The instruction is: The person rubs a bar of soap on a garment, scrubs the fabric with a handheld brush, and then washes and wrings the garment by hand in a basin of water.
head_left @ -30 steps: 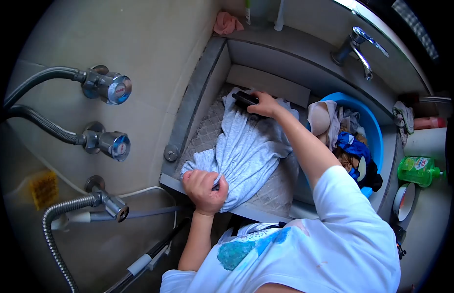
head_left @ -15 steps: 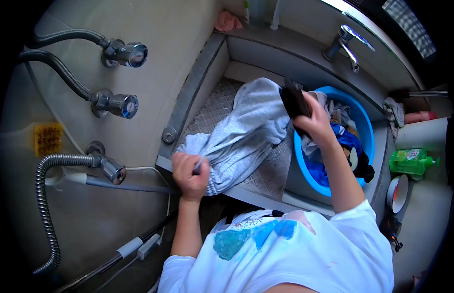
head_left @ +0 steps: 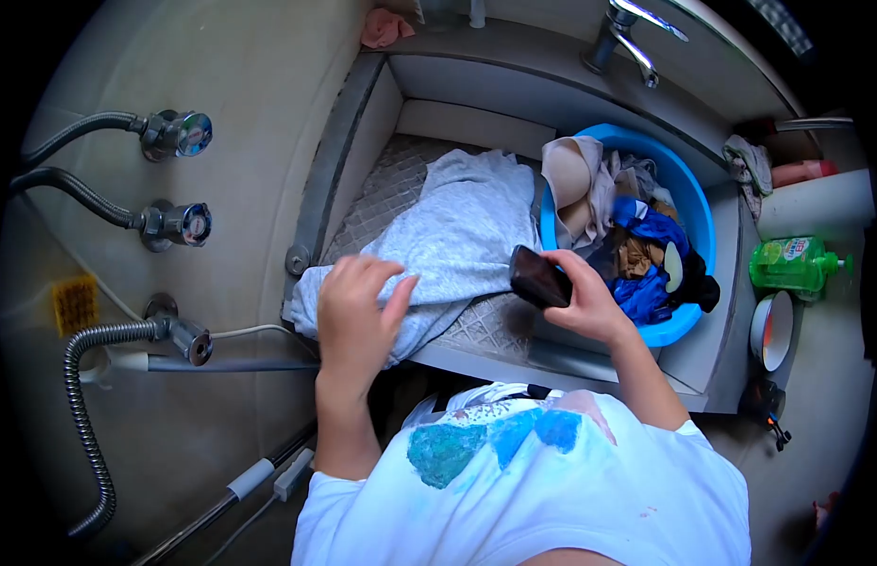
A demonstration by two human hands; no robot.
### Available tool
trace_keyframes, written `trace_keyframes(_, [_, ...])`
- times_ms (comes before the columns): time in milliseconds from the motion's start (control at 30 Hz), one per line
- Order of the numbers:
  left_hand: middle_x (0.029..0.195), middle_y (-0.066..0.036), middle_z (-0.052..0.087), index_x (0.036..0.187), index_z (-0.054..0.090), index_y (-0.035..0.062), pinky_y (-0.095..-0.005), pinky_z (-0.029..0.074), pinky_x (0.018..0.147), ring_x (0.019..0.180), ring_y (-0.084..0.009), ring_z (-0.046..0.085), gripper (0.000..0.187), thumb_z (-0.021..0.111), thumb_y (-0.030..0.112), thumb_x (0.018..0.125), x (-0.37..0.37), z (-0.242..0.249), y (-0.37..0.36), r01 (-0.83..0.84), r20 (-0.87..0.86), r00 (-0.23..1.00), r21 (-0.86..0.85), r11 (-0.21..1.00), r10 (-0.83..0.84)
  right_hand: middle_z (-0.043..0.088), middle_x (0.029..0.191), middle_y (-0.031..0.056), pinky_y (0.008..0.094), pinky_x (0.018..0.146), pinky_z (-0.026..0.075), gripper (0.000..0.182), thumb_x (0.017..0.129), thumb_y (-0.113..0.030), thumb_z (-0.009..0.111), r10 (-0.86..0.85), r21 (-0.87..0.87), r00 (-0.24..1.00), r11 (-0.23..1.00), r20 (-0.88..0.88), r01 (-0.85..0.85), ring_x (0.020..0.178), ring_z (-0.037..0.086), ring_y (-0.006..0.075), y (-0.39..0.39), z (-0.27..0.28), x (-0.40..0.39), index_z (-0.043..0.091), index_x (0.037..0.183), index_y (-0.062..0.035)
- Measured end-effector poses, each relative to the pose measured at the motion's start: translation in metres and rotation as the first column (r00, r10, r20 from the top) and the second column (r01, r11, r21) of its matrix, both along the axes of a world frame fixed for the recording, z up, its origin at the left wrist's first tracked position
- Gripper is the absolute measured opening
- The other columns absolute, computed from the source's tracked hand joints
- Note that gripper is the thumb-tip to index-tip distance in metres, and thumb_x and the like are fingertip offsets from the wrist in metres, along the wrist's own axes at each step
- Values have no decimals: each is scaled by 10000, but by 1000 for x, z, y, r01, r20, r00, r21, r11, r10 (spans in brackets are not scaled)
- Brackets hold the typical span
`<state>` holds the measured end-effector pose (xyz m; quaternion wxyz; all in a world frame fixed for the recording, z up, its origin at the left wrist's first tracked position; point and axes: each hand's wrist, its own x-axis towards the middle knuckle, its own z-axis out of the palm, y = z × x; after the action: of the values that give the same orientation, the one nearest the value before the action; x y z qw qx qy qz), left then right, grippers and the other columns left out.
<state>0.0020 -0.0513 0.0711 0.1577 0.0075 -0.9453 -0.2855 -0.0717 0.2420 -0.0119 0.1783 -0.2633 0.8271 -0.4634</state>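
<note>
A light grey garment [head_left: 467, 222] lies spread and crumpled over the ribbed washboard slab [head_left: 382, 184] of the sink. My left hand [head_left: 353, 307] is over the garment's near left end, thumb apart from the fingers, holding nothing. My right hand [head_left: 589, 302] grips a dark, block-shaped scrubbing brush [head_left: 542, 278] at the garment's right edge, its smooth back turned up; its bristles are hidden. Right of it, a blue basin [head_left: 700, 212] holds a beige bra [head_left: 570, 179], blue cloth [head_left: 641, 297] and other laundry.
A chrome faucet [head_left: 636, 57] stands at the back of the sink. To the right are a green pump bottle [head_left: 787, 264] and a white bowl [head_left: 770, 330]. Wall valves [head_left: 188, 226] with hoses and a yellow sponge [head_left: 75, 304] are at left. A pink cloth [head_left: 386, 28] lies on the back ledge.
My left hand has let go of the garment, which now lies flatter. My right hand has brought the brush down and nearer to me, turning it. The view has shifted slightly.
</note>
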Motion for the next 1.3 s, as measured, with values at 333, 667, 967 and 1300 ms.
trace_keyframes(333, [915,-161,637,887,653,7,-380,492,777,874,-311,618,141,658,135,829,-62,-94,-5,-135,369,922,23,991,117,568,1170,222,406,997,420,715,612,-108,736,103,136,994,985,43,-108,1113,530,374,14,13,23,488,1275,-3])
trace_keyframes(667, [853,-166,678,936,656,55,-417,500,723,825,-347,654,291,677,324,825,-76,-99,-1,-153,516,849,31,988,115,552,1192,242,443,971,446,761,603,-135,772,-210,621,972,749,-108,230,1127,525,403,66,-36,6,468,1282,26])
trace_keyframes(967, [657,-72,584,883,648,54,-345,445,591,610,-187,552,263,682,308,827,-79,-118,-13,-130,460,886,146,981,49,624,1115,198,378,911,476,598,706,-227,801,-301,305,953,910,17,282,1051,601,311,112,-27,8,581,1198,31])
trace_keyframes(1300, [640,-77,565,791,614,12,-330,426,584,600,-157,504,367,698,367,838,-84,-118,-13,-122,487,873,148,981,35,638,915,174,399,788,507,258,773,-94,692,-648,180,611,605,-454,775,860,625,332,187,-54,-22,650,1014,-13])
